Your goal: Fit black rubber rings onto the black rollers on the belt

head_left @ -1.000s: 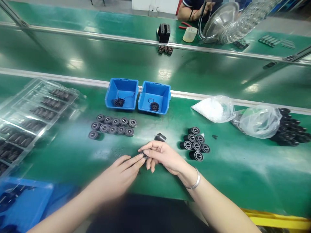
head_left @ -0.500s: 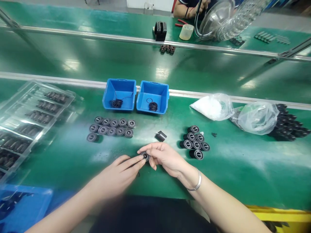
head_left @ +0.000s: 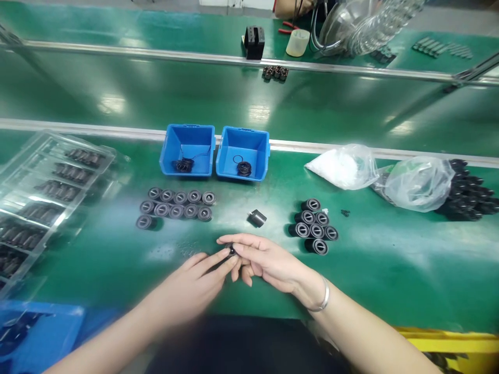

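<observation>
A small round black part (head_left: 232,250) sits between my two hands, mostly covered by fingers. My left hand (head_left: 200,275) grips it from the left with its fingertips. From the right, my right hand (head_left: 265,259) closes on the same part, thumb on top. Just beyond the hands a black cylinder (head_left: 258,218) lies on its side. Several black cylindrical parts with slotted tops (head_left: 176,211) stand in rows to the left. A similar cluster of slotted black cylinders (head_left: 316,230) stands to the right.
Two blue bins, the left bin (head_left: 166,156) and right bin (head_left: 263,161), hold thin black rings. A clear compartment tray (head_left: 83,195) lies left. Right are a bag of white material (head_left: 343,167), another plastic bag (head_left: 419,184) and piled black parts (head_left: 470,195). A co-worker's arm (head_left: 290,8) shows across.
My right thumb has come over the black part, covering more of it. My right hand's lower fingers have shifted slightly. The view has moved a little.
</observation>
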{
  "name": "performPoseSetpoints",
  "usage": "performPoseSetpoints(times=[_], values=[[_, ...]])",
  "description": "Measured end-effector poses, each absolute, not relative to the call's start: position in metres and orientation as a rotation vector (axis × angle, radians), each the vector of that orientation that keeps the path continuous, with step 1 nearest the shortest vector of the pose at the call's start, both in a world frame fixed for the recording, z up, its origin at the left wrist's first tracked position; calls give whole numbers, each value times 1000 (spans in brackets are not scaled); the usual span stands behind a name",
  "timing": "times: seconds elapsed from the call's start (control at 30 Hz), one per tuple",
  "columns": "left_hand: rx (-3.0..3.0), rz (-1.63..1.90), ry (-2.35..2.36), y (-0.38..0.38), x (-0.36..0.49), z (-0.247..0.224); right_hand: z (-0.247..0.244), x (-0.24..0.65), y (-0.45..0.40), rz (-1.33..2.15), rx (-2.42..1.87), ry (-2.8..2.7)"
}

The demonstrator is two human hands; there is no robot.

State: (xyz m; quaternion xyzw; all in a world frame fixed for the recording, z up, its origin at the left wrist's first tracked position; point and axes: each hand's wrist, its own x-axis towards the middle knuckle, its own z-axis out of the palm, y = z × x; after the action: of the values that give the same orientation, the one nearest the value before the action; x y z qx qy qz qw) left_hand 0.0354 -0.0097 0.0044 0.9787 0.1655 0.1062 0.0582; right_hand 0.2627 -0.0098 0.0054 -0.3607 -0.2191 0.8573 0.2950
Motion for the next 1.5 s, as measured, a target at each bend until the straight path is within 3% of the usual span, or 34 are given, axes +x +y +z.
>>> performPoseSetpoints(times=[0.4,1.03,1.33,1.5], values=[[2981,325,513,-7,37,8,5,265,-1,2360,-884,-536],[2931,280,600,-26,32,-5,7,253,-8,2195,-1025,-712],[2934,250,431,-11,32,3,3,255,-5,2239,-1011,-716],[2912,245,598,-24,39,-3,6,258,-3,2276,-947,-685]])
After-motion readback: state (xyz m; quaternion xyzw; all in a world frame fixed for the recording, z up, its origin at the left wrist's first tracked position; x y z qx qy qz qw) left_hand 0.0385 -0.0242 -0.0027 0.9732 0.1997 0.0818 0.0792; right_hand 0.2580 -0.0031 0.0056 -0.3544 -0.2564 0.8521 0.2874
